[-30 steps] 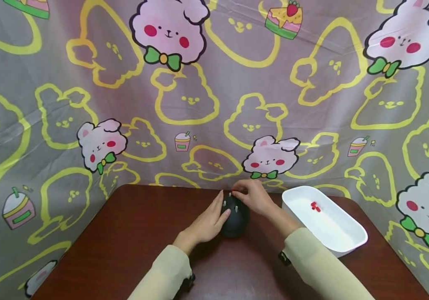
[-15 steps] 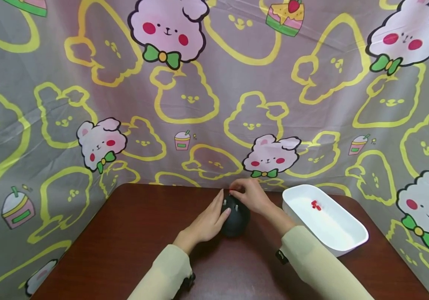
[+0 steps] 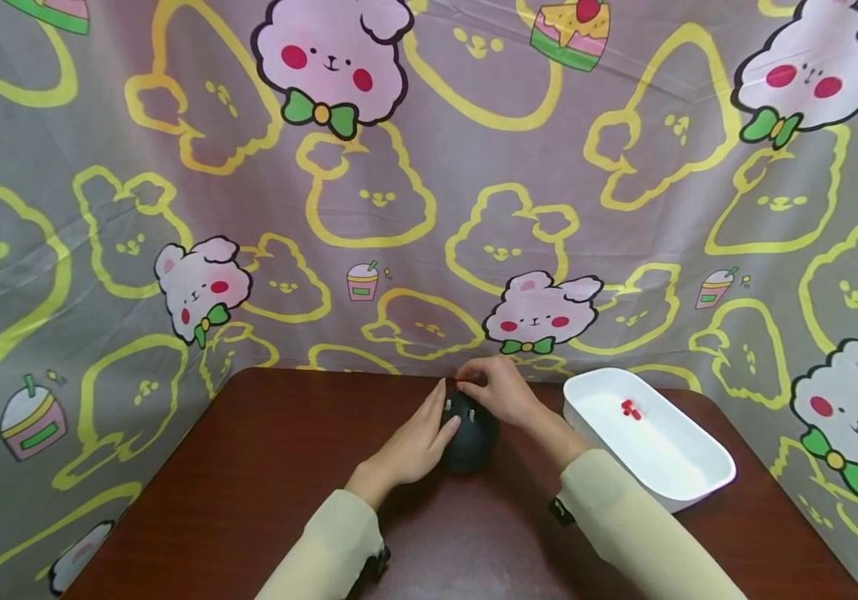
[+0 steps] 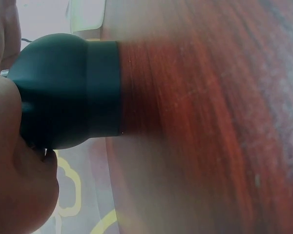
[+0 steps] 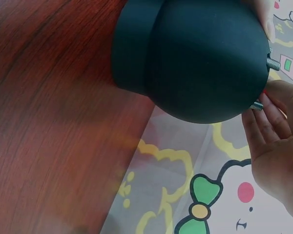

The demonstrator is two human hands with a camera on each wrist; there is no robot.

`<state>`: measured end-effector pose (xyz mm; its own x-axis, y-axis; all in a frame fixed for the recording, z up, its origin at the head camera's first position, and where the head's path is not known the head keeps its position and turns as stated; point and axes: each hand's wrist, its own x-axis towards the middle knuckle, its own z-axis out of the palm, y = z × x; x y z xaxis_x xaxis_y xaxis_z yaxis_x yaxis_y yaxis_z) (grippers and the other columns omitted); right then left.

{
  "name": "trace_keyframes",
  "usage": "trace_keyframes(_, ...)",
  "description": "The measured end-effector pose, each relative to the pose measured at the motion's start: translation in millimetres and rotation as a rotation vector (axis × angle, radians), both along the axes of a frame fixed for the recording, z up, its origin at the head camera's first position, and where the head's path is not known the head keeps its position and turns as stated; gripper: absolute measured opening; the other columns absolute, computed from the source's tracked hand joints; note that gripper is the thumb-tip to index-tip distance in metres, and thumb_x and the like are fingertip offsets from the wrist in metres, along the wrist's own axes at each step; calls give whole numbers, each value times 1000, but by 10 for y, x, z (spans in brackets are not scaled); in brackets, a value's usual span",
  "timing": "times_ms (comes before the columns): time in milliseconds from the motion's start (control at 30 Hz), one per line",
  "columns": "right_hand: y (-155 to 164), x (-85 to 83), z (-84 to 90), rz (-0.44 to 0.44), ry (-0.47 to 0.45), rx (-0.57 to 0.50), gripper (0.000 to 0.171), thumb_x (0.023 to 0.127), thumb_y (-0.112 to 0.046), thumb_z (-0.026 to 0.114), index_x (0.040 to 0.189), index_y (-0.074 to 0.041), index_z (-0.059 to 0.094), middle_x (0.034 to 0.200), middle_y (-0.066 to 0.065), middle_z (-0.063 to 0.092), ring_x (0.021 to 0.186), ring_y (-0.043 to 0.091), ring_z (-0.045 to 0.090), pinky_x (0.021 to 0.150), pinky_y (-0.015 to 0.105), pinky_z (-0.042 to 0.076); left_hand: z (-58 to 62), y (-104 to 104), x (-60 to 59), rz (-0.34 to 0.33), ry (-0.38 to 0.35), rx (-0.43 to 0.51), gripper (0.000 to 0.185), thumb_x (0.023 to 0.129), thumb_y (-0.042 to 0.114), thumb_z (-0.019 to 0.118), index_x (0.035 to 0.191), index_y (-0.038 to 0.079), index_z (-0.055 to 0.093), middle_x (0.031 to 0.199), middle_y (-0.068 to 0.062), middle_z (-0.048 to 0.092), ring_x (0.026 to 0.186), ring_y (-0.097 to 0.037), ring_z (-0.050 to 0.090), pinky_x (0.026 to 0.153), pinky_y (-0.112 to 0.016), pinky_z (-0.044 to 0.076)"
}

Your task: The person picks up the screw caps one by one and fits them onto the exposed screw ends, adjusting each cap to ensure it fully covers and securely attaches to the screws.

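Hands meet at a black dome (image 3: 470, 435) on the table (image 3: 249, 483) in the head view: the left hand (image 3: 417, 442) cups its side, the right hand (image 3: 500, 390) pinches something red on top, and red pieces (image 3: 630, 408) already lie in the white tray (image 3: 687, 487). Left wrist view: fingers curl round the dome (image 4: 68, 92). Right wrist view: fingertips (image 5: 263, 114) work at metal studs (image 5: 272, 62) that remain, so the job seems partly done.
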<state>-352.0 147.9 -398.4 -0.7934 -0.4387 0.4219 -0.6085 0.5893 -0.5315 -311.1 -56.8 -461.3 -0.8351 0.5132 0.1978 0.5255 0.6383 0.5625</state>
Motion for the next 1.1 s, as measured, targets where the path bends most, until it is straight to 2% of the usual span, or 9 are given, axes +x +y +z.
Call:
trace_keyframes(200,-14,1,-1,-1,-9,28,8,91,-8,78,99,-6,80,92,1,76,85,13,71,80,37,59,3,3,8,-4,-2,13,78,110,55,28,165,8,1,172,-7,1,157,-21,11,123,-47,23)
trace_keyframes(467,-32,6,5,-14,9,75,6,92,-9,77,95,-7,81,90,1,76,82,12,69,77,35,58,-22,4,4,1,-15,6,78,109,57,27,165,10,-1,172,-4,-1,157,-18,9,124,-44,22)
trace_keyframes(733,-21,-37,6,-21,7,67,7,92,-10,77,97,-8,81,91,0,77,86,13,70,82,37,58,9,1,-17,-4,-12,6,79,109,57,28,165,10,-1,172,-4,-1,157,-17,9,124,-43,21)
trace_keyframes(933,-19,-41,14,-21,0,62,6,92,-11,77,96,-8,81,91,0,77,85,13,70,80,36,58,2,4,-33,-4,-2,-4,79,109,57,27,165,9,0,173,-9,2,157,-19,10,124,-44,22)
trace_keyframes(1100,-17,-34,6,-9,1,68,6,92,-10,77,96,-8,81,91,1,76,85,12,69,80,35,58,-14,1,-23,0,-11,-6,78,109,57,27,165,11,-1,173,-5,0,157,-18,10,124,-44,22)
